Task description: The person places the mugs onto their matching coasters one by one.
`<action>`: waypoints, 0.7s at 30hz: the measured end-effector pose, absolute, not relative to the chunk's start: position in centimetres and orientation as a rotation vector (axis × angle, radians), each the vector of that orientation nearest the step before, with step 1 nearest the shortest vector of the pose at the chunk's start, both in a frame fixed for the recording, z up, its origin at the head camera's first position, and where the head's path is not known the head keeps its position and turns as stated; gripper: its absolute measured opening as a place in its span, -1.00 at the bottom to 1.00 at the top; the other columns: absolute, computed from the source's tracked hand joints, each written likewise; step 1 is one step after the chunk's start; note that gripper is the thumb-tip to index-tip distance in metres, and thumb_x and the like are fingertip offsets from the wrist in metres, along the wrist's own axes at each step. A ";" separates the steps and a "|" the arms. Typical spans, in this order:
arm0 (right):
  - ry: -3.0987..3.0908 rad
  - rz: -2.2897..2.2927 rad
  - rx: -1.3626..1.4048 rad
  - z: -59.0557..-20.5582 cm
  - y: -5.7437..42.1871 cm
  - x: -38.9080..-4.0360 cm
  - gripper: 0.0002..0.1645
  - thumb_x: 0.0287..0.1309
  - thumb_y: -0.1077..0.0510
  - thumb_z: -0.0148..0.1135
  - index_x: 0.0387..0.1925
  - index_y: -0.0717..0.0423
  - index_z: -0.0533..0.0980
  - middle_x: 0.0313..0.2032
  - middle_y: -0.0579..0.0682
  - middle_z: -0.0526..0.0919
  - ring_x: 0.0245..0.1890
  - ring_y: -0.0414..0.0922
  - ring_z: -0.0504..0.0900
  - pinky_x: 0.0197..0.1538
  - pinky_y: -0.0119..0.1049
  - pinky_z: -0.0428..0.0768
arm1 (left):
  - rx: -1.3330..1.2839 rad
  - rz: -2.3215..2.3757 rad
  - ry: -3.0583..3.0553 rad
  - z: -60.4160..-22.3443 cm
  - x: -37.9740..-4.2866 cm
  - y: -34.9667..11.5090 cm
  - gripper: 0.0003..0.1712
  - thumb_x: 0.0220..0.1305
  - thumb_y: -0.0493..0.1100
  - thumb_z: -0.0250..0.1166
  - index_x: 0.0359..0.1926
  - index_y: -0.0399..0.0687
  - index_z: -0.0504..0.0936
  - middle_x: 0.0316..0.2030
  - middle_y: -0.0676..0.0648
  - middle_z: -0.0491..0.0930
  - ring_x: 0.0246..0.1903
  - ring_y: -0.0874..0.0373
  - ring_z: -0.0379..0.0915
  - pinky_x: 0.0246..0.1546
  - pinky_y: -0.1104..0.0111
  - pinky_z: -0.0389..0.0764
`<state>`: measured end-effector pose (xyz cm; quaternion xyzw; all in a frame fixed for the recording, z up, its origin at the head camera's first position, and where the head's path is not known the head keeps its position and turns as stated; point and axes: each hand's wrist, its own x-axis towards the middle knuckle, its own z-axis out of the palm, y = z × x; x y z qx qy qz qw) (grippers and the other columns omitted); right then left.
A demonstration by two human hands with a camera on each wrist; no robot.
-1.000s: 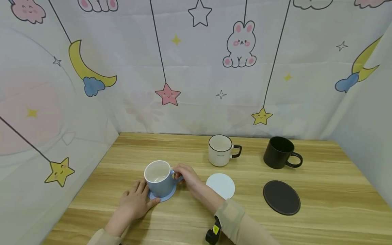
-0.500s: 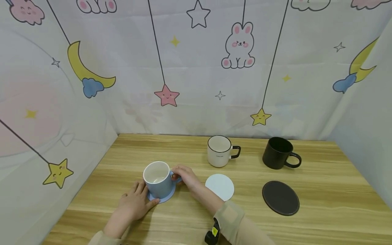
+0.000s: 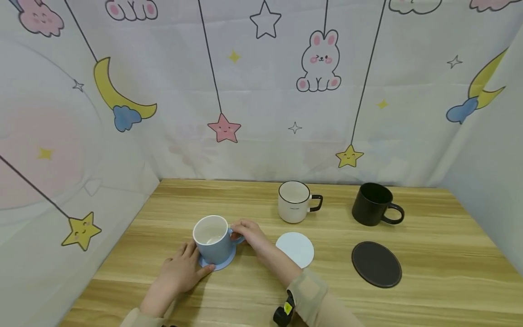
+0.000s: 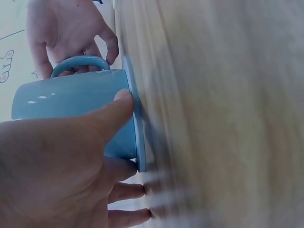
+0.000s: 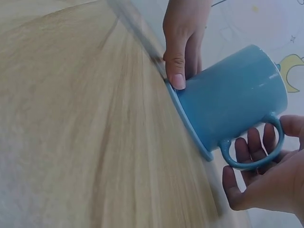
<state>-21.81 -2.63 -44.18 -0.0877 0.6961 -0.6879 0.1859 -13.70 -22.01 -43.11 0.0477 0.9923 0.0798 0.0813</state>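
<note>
A light blue mug (image 3: 214, 245) with a white inside stands upright on a round blue coaster (image 3: 226, 265) at the table's left. My left hand (image 3: 180, 269) is spread beside it, thumb and index on either side of the mug's base; in the left wrist view the thumb (image 4: 118, 107) lies against the mug's foot at the coaster edge. My right hand (image 3: 251, 236) holds the mug's handle (image 5: 254, 164), some fingers passing behind the loop. A white mug (image 3: 293, 204) with black rim and handle stands behind a pale round coaster (image 3: 295, 249).
On the right a black mug (image 3: 371, 206) stands behind a dark round coaster (image 3: 376, 264). A white curtain (image 3: 265, 100) printed with stars and a bunny hangs at the table's back edge. A black wrist camera (image 3: 283, 313) sits by my right sleeve.
</note>
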 end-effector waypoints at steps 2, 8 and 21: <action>1.964 -1.936 -0.259 -44.1 -2.4 -21.8 -0.71 0.27 0.04 0.13 -0.35 0.23 0.53 -0.36 -0.08 0.63 -0.18 -0.09 0.60 -0.10 -0.32 0.48 | 0.148 0.249 2.962 -43.1 -13.7 -22.0 -0.03 0.25 0.32 0.13 0.37 -0.37 0.21 0.41 -0.38 0.11 0.35 -0.42 0.08 0.02 -0.37 0.36; 2.024 -1.902 -0.305 -43.8 -2.0 -21.7 -0.65 0.29 0.01 0.14 -0.22 0.28 0.52 -0.15 0.20 0.65 -0.07 -0.02 0.58 -0.08 -0.33 0.44 | 0.157 0.269 2.958 -43.0 -13.8 -22.0 0.00 0.24 0.32 0.15 0.38 -0.39 0.19 0.40 -0.39 0.11 0.36 -0.41 0.08 0.00 -0.36 0.38; 2.200 -1.794 -0.437 -43.7 -1.5 -21.3 -0.68 0.16 0.12 0.25 -0.11 0.22 0.49 -0.12 0.07 0.59 -0.13 -0.15 0.47 -0.12 -0.37 0.48 | 0.171 0.250 2.979 -42.8 -13.4 -22.0 0.01 0.21 0.28 0.21 0.38 -0.41 0.18 0.38 -0.44 0.15 0.31 -0.43 0.16 0.00 -0.34 0.40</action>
